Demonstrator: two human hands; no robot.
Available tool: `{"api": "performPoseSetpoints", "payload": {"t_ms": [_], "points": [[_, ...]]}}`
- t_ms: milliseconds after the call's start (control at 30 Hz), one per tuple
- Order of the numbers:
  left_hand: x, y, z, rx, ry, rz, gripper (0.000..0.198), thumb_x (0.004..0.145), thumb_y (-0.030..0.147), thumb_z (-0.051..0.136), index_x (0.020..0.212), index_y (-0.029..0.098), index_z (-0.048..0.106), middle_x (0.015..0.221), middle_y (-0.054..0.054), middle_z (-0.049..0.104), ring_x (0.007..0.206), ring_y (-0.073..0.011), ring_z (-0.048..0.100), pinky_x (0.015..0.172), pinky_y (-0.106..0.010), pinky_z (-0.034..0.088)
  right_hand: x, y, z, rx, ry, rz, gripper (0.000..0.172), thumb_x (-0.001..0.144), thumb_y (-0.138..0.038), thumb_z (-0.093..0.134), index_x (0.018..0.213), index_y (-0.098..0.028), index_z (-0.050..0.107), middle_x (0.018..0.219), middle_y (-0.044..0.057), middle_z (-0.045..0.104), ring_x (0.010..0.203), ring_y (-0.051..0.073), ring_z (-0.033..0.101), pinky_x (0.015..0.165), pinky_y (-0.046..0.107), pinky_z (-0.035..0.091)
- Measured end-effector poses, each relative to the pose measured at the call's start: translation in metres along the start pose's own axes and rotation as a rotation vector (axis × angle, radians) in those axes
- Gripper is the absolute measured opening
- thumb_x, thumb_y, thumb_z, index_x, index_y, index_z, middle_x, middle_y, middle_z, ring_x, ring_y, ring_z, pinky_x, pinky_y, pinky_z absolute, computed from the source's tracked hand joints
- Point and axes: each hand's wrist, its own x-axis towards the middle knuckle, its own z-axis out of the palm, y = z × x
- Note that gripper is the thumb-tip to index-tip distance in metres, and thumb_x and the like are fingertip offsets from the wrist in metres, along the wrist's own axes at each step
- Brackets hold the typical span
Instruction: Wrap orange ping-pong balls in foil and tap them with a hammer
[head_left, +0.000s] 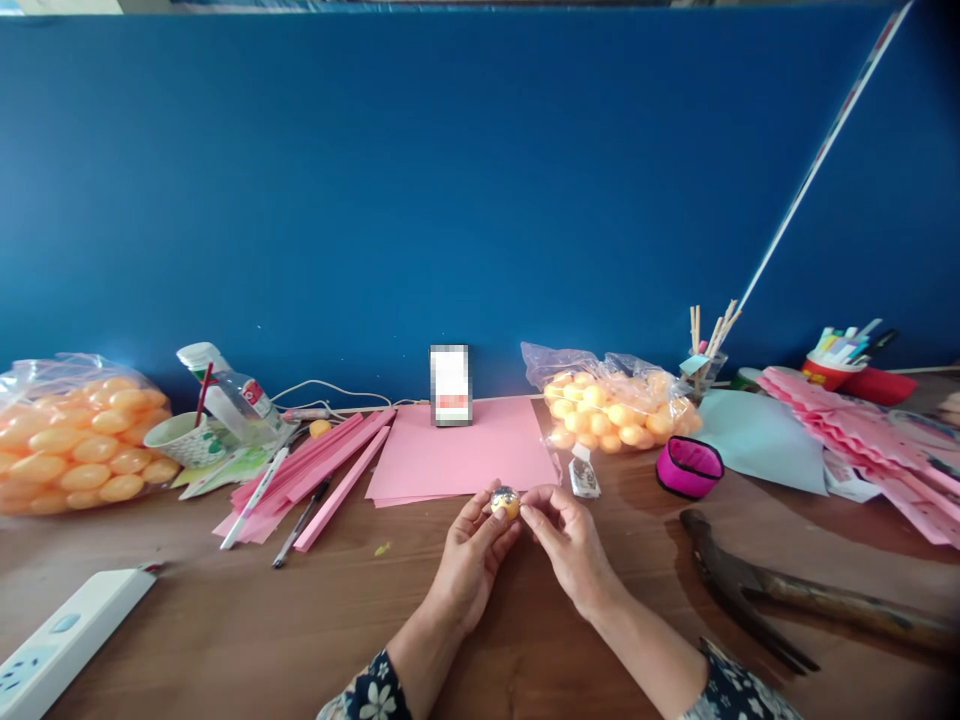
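A small shiny ball [505,502], silvery on top and yellow-gold below, is held up over the near edge of the pink paper. My left hand [480,545] is closed around its left side and underside, thumb in front. At its right edge, the thumb and fingers of my right hand [566,545] pinch together against it. My fingers hide part of its surface. Beyond the hands lies a stack of pink paper sheets [457,460]. A small black-and-white packet [584,474] rests just past my right hand.
Bags of orange balls [82,440] [619,410] stand left and right. A phone [451,385] leans on the blue wall. Pink strips [315,460], pens and a power strip [71,635] lie left. At right are a magenta band [689,468], a hammer [817,600] and pink folded paper [862,430].
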Motion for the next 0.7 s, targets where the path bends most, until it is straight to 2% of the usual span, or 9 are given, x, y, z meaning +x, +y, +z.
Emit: {"api": "performPoseSetpoints", "payload": {"t_ms": [433, 700], "points": [[-0.0009, -0.0014, 0.0001, 0.039, -0.022, 0.011, 0.04, 0.075, 0.017, 0.062, 0.114, 0.02, 0.055, 0.105, -0.007, 0.064, 0.097, -0.0151, 0.058, 0.093, -0.031, 0.041, -0.0029, -0.0028, 0.0054, 0.234, -0.014, 0.149, 0.009, 0.072, -0.027, 0.067, 0.076, -0.02, 0.063, 0.075, -0.001, 0.064, 0.067, 0.012, 0.053, 0.061, 0.023, 0.041], [-0.0008, -0.002, 0.0016, 0.054, -0.01, 0.042, 0.044, 0.071, 0.017, 0.066, 0.114, 0.021, 0.056, 0.107, -0.007, 0.064, 0.099, -0.0171, 0.057, 0.091, -0.032, 0.041, -0.0027, -0.0027, 0.0041, 0.223, -0.011, 0.157, 0.01, 0.071, -0.028, 0.068, 0.074, -0.019, 0.064, 0.075, 0.0, 0.066, 0.071, 0.015, 0.056, 0.064, 0.025, 0.041]]}}
